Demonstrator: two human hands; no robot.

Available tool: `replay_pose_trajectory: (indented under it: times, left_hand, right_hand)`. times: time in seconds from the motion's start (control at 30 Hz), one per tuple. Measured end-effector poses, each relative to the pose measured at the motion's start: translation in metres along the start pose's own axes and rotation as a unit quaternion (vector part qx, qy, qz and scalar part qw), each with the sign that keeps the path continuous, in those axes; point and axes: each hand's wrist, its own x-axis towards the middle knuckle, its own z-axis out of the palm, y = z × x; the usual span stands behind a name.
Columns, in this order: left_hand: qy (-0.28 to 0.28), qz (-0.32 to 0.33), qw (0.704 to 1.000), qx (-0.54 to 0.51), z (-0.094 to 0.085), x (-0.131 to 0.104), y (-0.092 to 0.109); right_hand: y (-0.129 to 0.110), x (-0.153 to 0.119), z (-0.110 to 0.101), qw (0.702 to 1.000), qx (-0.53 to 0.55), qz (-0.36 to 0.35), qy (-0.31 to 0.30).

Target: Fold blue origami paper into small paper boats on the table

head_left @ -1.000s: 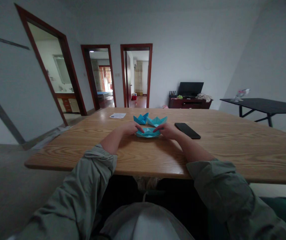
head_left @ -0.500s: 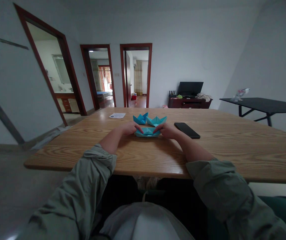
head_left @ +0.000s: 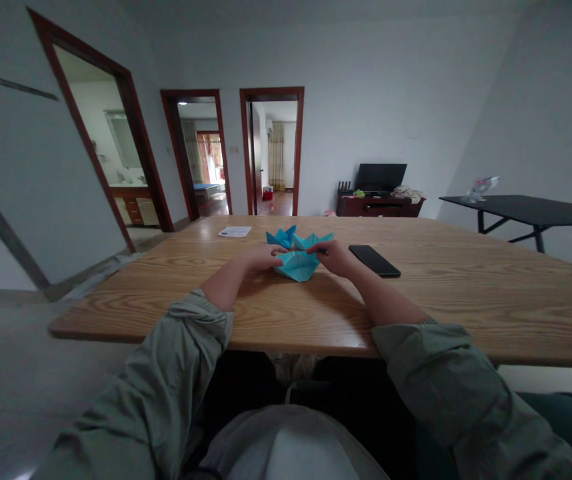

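Light-blue paper, folded and pointed, is held near the middle of the wooden table [head_left: 266, 313]: front paper piece [head_left: 298, 267]. Its left end is pinched by the left hand [head_left: 263, 257], fingers curled, thumb side toward the paper. Its right end is gripped between thumb and fingers of the right hand [head_left: 335, 259]. Exact fingertip contact is partly hidden on both sides.

Just behind, two more folded pieces are seen side by side: darker blue piece [head_left: 281, 237] on the left, rear light-blue piece [head_left: 312, 241] on the right, partly covered by the right hand. A black phone [head_left: 375, 261] is laid flat to the right of the right hand, apart from the paper. A white card [head_left: 235, 231] is placed farther back, left of the folded pieces. Olive sleeves [head_left: 166, 373] are rolled up on both forearms.
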Motion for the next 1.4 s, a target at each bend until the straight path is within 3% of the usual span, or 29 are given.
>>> replay_pose_trajectory:
  times: [0.2,0.47,0.6,0.7,0.83,1.07,1.27,1.4]
  left_hand:
    - [-0.071,0.006,0.985,-0.16,0.009,0.0,0.006]
    - [-0.055,0.004,0.973,-0.224,0.015,0.0,0.01]
    - [-0.074,0.003,0.966,-0.248,0.019,-0.002,0.016]
    - [-0.06,-0.001,0.971,-0.232,0.025,0.0,0.02]
    - [0.001,0.012,0.988,-0.152,0.033,0.004,0.026]
    - [0.013,0.019,0.997,-0.079,0.037,0.006,0.031]
    - [0.04,0.042,0.998,-0.04,0.036,0.005,0.032]
    - [0.066,0.039,0.995,-0.069,0.035,0.004,0.033]
  right_hand:
    - [0.002,0.005,0.007,0.992,0.089,-0.055,0.076]
    - [-0.008,0.003,0.005,0.982,0.137,-0.067,0.114]
    - [-0.012,0.005,0.006,0.974,0.163,-0.07,0.139]
    - [-0.018,0.005,0.008,0.972,0.167,-0.076,0.148]
    - [-0.03,0.003,0.01,0.971,0.163,-0.073,0.157]
    - [-0.051,-0.002,0.01,0.974,0.136,-0.077,0.163]
    - [-0.053,-0.003,0.01,0.978,0.113,-0.081,0.157]
    - [-0.051,-0.002,0.009,0.967,0.11,-0.07,0.218]
